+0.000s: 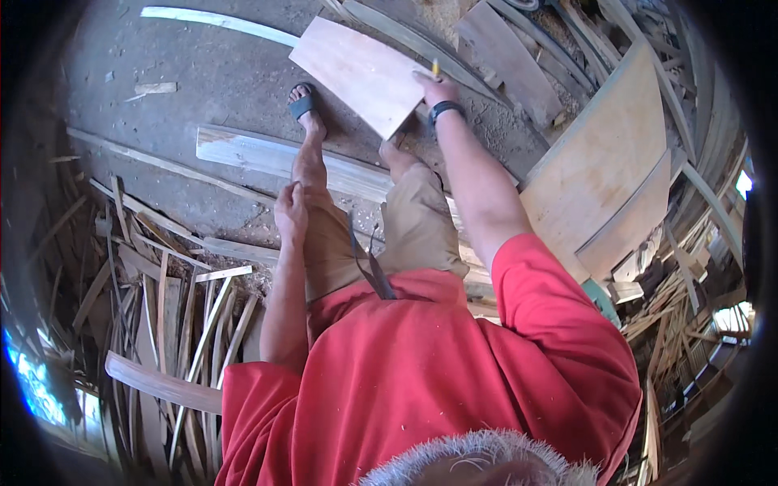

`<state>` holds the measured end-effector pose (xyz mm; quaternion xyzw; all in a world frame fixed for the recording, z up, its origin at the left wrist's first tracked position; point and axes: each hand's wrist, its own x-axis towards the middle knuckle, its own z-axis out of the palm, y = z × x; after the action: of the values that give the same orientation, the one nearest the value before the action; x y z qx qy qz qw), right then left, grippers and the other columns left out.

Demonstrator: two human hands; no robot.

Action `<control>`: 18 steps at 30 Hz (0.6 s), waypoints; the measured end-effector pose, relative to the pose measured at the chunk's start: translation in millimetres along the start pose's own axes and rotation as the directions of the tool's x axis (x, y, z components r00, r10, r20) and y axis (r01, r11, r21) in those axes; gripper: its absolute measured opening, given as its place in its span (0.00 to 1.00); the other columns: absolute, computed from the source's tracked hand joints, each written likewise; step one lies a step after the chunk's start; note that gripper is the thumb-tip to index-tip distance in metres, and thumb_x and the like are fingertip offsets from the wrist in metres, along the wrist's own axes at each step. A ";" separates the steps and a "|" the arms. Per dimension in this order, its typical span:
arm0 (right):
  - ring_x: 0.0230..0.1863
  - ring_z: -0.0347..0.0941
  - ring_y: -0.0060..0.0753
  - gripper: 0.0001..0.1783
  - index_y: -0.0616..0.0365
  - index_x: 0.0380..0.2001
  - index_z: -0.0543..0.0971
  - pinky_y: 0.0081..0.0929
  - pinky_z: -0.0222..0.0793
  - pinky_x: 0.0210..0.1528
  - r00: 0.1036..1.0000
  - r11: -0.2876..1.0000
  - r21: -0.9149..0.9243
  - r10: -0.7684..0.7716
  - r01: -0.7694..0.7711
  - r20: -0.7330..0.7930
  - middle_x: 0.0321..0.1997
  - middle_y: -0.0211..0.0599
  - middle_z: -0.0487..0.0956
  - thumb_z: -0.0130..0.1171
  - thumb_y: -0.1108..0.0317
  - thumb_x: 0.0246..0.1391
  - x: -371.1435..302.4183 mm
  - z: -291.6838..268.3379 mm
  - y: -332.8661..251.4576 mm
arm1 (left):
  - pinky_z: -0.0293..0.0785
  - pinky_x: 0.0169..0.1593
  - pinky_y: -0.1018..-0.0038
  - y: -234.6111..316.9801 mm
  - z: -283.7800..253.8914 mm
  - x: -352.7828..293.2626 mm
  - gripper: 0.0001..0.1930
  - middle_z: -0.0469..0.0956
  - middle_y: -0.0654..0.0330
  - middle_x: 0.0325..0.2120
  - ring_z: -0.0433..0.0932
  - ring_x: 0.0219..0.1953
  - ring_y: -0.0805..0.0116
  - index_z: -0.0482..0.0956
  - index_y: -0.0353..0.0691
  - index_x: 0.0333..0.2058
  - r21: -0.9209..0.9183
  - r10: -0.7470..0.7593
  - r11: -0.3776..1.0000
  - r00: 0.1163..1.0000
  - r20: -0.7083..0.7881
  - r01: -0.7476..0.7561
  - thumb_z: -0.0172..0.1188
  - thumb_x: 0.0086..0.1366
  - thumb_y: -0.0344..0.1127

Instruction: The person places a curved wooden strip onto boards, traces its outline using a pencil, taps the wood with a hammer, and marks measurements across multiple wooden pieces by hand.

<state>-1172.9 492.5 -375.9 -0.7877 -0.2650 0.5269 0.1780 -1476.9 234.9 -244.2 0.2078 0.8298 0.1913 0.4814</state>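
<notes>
My right hand (438, 87) grips the right edge of a pale, four-sided plywood board (365, 69), held out beyond my feet. A short yellow stick (435, 66), which looks like a pencil, pokes up from the same hand. My left hand (291, 209) hangs beside my left knee, close to the rolled tan trouser leg (324, 235). Its fingers are curled, and whatever may be in them is hidden. The board partly covers my right foot.
A long weathered plank (251, 154) lies across the floor behind my legs. Thin wood strips (186, 324) are heaped at left. On the right lean large plywood sheets (604, 154) beside more scrap strips (660, 324). A curved strip (219, 23) lies at the far left.
</notes>
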 end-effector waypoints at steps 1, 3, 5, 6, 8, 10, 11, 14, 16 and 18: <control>0.40 0.81 0.29 0.27 0.68 0.43 0.84 0.30 0.76 0.46 1.000 0.985 -0.169 -0.018 0.020 0.009 0.41 0.40 0.86 0.79 0.59 0.46 1.9 3.3 -11.2 | 0.75 0.50 0.69 -14.8 -15.8 0.0 0.19 0.85 0.48 0.41 0.82 0.44 0.63 0.83 0.33 0.48 0.010 -0.017 1.000 0.999 -0.028 0.017 0.54 0.75 0.44; 0.43 0.83 0.37 0.32 0.69 0.48 0.83 0.34 0.75 0.50 0.990 0.967 -0.252 -0.010 -0.026 -0.141 0.45 0.46 0.86 0.78 0.55 0.45 56.7 -76.3 -1.7 | 0.73 0.52 0.70 -2.5 -8.3 15.5 0.19 0.84 0.55 0.42 0.78 0.46 0.69 0.82 0.31 0.49 -0.156 0.001 0.987 0.988 0.154 0.023 0.53 0.76 0.43; 0.61 0.78 0.48 0.42 0.67 0.53 0.81 0.38 0.72 0.62 0.974 0.847 -0.491 0.128 -0.205 -0.185 0.58 0.55 0.81 0.71 0.41 0.46 1.8 -4.8 -41.0 | 0.72 0.52 0.72 -78.9 -65.3 -9.2 0.21 0.83 0.57 0.42 0.77 0.45 0.70 0.81 0.30 0.48 -0.050 -0.087 0.995 0.996 -0.035 0.085 0.53 0.77 0.46; 0.63 0.76 0.47 0.39 0.68 0.53 0.80 0.37 0.72 0.63 0.940 0.778 -0.559 0.116 -0.286 -0.320 0.60 0.55 0.80 0.68 0.43 0.49 44.7 -84.4 -31.8 | 0.72 0.52 0.73 -46.0 -37.7 1.7 0.20 0.83 0.58 0.41 0.77 0.43 0.70 0.81 0.31 0.50 -0.183 -0.130 0.972 0.984 0.119 0.150 0.53 0.77 0.45; 0.59 0.78 0.50 0.33 0.69 0.51 0.81 0.39 0.72 0.62 0.933 0.770 -0.600 -0.018 -0.217 -0.359 0.55 0.56 0.82 0.67 0.51 0.50 36.3 -83.2 -51.0 | 0.75 0.48 0.71 -70.5 -63.7 -8.9 0.21 0.83 0.58 0.39 0.79 0.42 0.68 0.81 0.33 0.50 -0.146 -0.158 0.976 0.986 0.045 0.163 0.55 0.75 0.48; 0.56 0.78 0.59 0.31 0.67 0.45 0.83 0.48 0.74 0.58 0.941 0.662 -0.737 -0.147 -0.136 -0.306 0.52 0.63 0.81 0.62 0.46 0.55 38.2 -113.1 -64.3 | 0.76 0.47 0.69 -52.0 -64.3 -25.7 0.22 0.83 0.57 0.38 0.80 0.42 0.67 0.81 0.33 0.50 -0.268 -0.211 0.936 0.973 0.091 0.228 0.56 0.75 0.49; 0.54 0.79 0.60 0.32 0.68 0.44 0.83 0.50 0.74 0.56 0.971 0.419 -0.903 -0.240 0.094 -0.010 0.49 0.65 0.82 0.59 0.44 0.57 19.6 -83.9 -69.8 | 0.76 0.47 0.69 -54.2 -81.0 -35.2 0.21 0.84 0.55 0.36 0.80 0.40 0.66 0.82 0.32 0.49 -0.329 -0.349 0.876 0.934 0.074 0.353 0.55 0.74 0.47; 0.42 0.83 0.50 0.24 0.56 0.46 0.83 0.46 0.78 0.44 0.922 0.549 -0.744 -0.282 0.381 0.264 0.36 0.51 0.85 0.60 0.47 0.60 -55.6 -37.9 -101.5 | 0.77 0.46 0.68 -51.5 -122.6 -39.3 0.18 0.85 0.53 0.35 0.81 0.38 0.66 0.82 0.32 0.48 -0.236 -0.170 0.960 0.983 -0.062 0.152 0.55 0.74 0.43; 0.18 0.69 0.20 0.12 0.52 0.35 0.79 0.27 0.66 0.20 0.897 0.675 -0.593 -0.301 0.439 0.323 0.22 0.25 0.74 0.72 0.63 0.53 -50.2 -59.5 -101.1 | 0.76 0.50 0.70 -22.4 -140.1 -20.8 0.18 0.84 0.57 0.44 0.81 0.44 0.69 0.80 0.35 0.54 -0.337 -0.009 0.941 0.999 0.039 0.021 0.54 0.76 0.41; 0.18 0.70 0.22 0.12 0.55 0.36 0.79 0.27 0.68 0.20 0.897 0.816 -0.455 -0.163 0.357 0.412 0.23 0.27 0.75 0.71 0.65 0.53 -94.1 -9.7 -129.5 | 0.76 0.50 0.72 14.2 -192.0 -4.1 0.18 0.83 0.59 0.45 0.81 0.45 0.71 0.80 0.36 0.54 -0.486 -0.010 0.873 0.995 -0.096 -0.038 0.54 0.76 0.42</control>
<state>-1222.4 538.6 -230.5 -0.6534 -0.5314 0.5387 -0.0204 -1641.4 222.1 -144.9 0.0766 0.7752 0.4072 0.4768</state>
